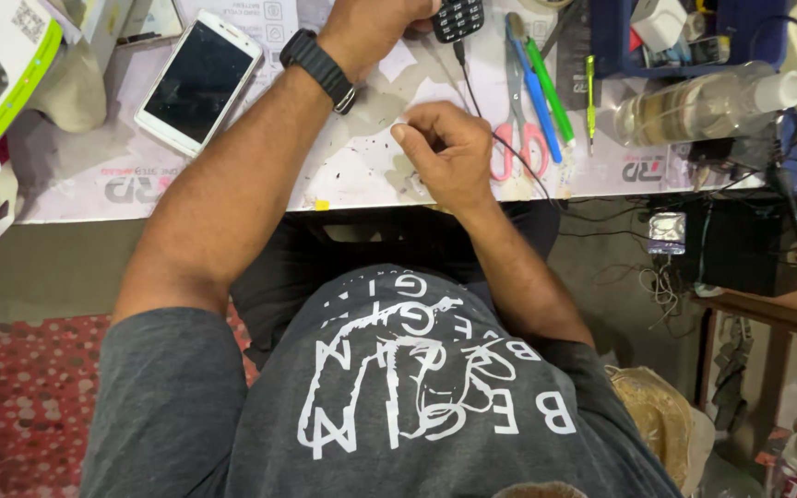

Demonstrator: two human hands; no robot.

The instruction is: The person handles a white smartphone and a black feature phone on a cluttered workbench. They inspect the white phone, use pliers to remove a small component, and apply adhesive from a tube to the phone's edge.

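Big picture first: the workbench stretches across the top of the view, its pale printed mat scuffed and speckled, and the person sits right up against its front edge. On the bench's left side lies a white smartphone, screen up and dark, well apart from the action. Over on the right, a clear bottle lies on its side just in front of a blue tray of odds and ends. Now the hands: the left hand, black watch on the wrist, is curled around a dark keypad phone at the top edge, though how firmly the fingers close on it is cut off by the frame. A thin black cable runs down from that phone past the right hand, which rests fisted on the mat, fingertips pinched together; whether anything sits in that pinch, I cannot tell. Just beside it lie pink-handled scissors, then a blue tool and a green tool side by side. My read: keep the phone braced steady, mind the cable's slack, and work any small part low over the mat.
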